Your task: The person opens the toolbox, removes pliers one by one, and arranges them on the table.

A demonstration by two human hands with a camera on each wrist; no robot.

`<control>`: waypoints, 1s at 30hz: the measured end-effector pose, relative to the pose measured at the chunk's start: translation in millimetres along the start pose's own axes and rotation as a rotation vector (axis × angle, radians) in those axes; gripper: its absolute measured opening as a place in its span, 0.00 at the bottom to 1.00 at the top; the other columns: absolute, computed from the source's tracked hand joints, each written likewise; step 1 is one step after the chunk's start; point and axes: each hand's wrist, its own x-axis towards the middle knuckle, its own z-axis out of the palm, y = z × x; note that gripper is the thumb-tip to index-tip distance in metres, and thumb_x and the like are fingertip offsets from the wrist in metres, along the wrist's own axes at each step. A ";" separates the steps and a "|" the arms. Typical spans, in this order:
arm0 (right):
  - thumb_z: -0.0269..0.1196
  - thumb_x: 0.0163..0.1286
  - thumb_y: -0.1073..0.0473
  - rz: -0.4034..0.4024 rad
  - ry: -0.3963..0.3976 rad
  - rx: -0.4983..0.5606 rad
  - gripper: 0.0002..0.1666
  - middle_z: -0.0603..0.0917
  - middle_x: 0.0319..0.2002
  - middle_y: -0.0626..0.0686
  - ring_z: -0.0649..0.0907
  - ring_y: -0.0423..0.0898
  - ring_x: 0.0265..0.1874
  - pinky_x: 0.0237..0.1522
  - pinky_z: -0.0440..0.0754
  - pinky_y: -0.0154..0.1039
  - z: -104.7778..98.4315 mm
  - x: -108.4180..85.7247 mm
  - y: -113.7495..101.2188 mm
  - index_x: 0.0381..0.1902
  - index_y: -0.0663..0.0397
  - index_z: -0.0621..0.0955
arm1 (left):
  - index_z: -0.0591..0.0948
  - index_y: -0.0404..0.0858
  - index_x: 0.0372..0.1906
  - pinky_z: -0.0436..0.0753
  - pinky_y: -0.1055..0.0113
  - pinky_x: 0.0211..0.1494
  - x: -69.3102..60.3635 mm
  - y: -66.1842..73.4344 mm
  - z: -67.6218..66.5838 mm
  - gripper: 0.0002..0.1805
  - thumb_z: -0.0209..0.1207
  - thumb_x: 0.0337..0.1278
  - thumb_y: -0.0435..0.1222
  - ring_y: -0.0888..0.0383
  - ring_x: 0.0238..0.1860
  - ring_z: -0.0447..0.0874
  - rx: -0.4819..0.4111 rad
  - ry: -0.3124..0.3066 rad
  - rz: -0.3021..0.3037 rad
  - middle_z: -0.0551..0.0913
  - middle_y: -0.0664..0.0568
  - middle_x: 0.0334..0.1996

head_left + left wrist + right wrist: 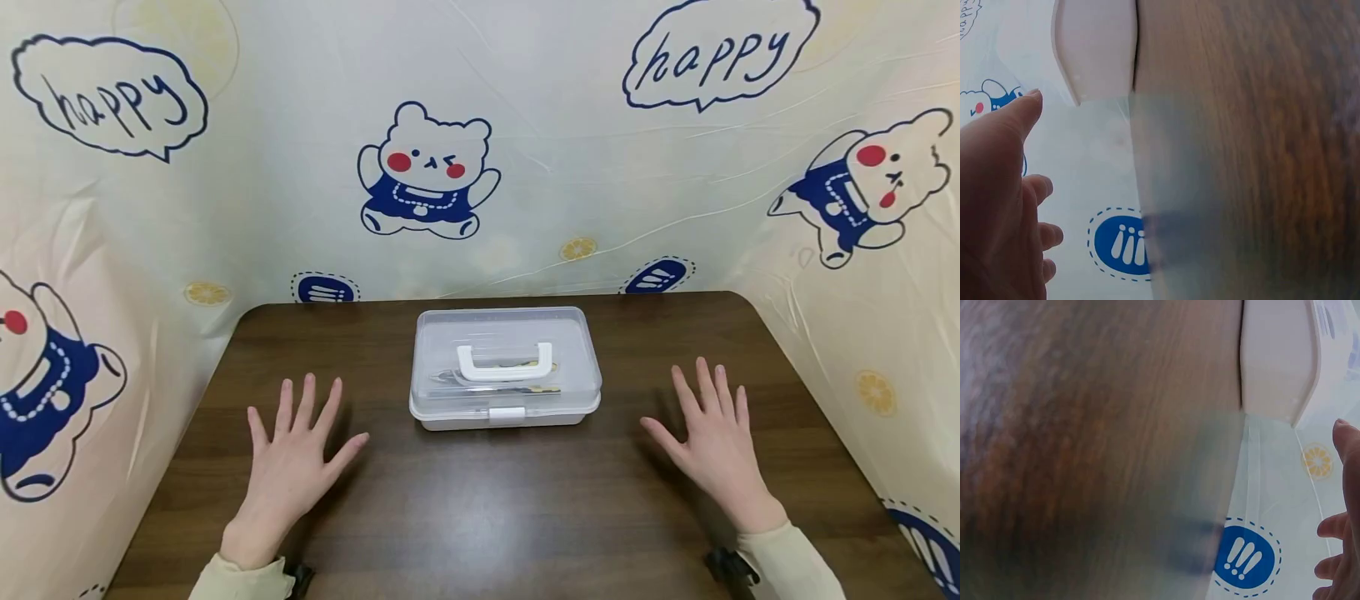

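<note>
A translucent plastic box (450, 400) with a white carry handle (504, 372) and a white front latch (507, 414) sits closed toward the back of the table. Through its lid a few slender items with yellow parts show, too blurred to identify. To the left of the box, my left hand (292, 467) has its fingers spread and holds nothing. My right hand (716, 450) is spread likewise on the box's right side, apart from it. Each wrist view catches the box's side wall, seen as a pale panel (1097, 50) on the left and another pale panel (1275, 359) on the right.
The brown wooden table (480, 508) has rounded far corners. Around its back and sides hangs a pale printed sheet (555, 192) with bears, lemon slices and "happy" bubbles. Dark bands sit at both wrists, by the light sleeves (795, 562).
</note>
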 end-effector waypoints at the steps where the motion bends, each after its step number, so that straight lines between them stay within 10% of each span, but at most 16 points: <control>1: 0.67 0.66 0.30 -0.001 0.002 0.000 0.54 0.56 0.80 0.71 0.50 0.70 0.80 0.77 0.38 0.69 0.5 -0.3 0.1 0.78 0.57 0.66 | 0.51 0.49 0.85 0.23 0.25 0.71 -0.2 0.7 0.1 0.51 0.55 0.67 0.66 0.33 0.83 0.31 0.000 -0.003 -0.001 0.47 0.33 0.83; 9: 0.72 0.65 0.44 -0.056 0.137 0.096 0.42 0.74 0.68 0.71 0.70 0.71 0.69 0.69 0.64 0.71 5.3 -0.4 -8.1 0.68 0.63 0.75 | 0.57 0.43 0.83 0.36 0.23 0.73 1.9 7.9 2.8 0.47 0.57 0.70 0.63 0.30 0.80 0.47 -0.117 0.055 0.008 0.57 0.30 0.79; 18: 0.73 0.60 0.72 -0.146 0.269 0.411 0.15 0.87 0.38 0.49 0.84 0.44 0.37 0.39 0.79 0.32 10.9 0.9 -58.2 0.44 0.55 0.86 | 0.77 0.33 0.68 0.82 0.42 0.58 11.2 31.1 9.3 0.26 0.58 0.77 0.45 0.39 0.57 0.84 -0.546 0.188 -0.037 0.83 0.36 0.58; 25: 0.74 0.66 0.64 -0.067 0.054 0.637 0.08 0.89 0.35 0.41 0.85 0.34 0.31 0.33 0.84 0.32 30.4 3.8 -103.6 0.43 0.51 0.89 | 0.81 0.34 0.65 0.82 0.78 0.47 29.5 55.9 14.6 0.21 0.58 0.78 0.42 0.42 0.50 0.89 -0.892 0.164 -0.131 0.86 0.39 0.57; 30: 0.70 0.72 0.56 0.162 -0.227 0.894 0.14 0.92 0.37 0.51 0.90 0.44 0.34 0.38 0.87 0.36 42.9 8.5 -133.3 0.49 0.61 0.89 | 0.73 0.33 0.74 0.80 0.68 0.61 43.8 72.7 19.6 0.30 0.57 0.78 0.47 0.44 0.66 0.80 -1.066 0.068 -0.184 0.76 0.38 0.70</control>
